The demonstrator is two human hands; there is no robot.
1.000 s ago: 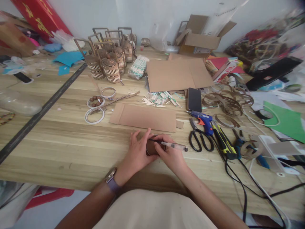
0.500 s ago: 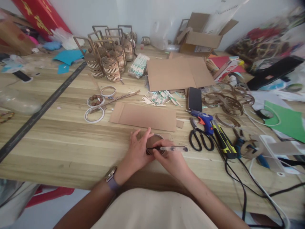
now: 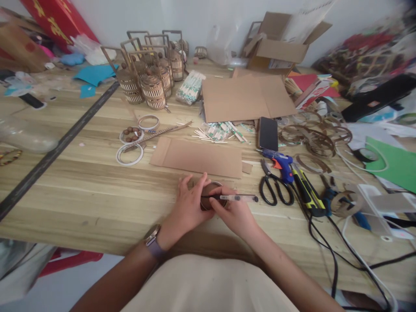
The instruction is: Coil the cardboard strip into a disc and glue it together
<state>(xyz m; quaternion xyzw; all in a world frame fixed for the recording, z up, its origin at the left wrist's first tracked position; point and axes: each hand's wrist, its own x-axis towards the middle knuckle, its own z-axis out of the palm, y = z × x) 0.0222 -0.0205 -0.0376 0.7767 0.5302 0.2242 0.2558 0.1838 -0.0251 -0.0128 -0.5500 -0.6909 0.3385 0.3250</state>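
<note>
A round ring lies near the table's front edge, with brown material showing inside it. My left hand holds the ring's left side, its thumb curled near the lower rim and some fingers apart above. From the right, my right hand pinches a clear pen with a dark end; its tip reaches inside the ring, and the exact contact is too small to tell. Just beyond my hands lies a long cardboard strip.
Black-handled scissors, a blue glue gun and a yellow-black cutter lie right of my hands. Tape rings are at left. Small lanterns and a large cardboard sheet stand or lie farther back.
The pen and my right hand have shifted slightly inside and beside the ring. My left hand keeps its hold. The whole view has moved a little.
</note>
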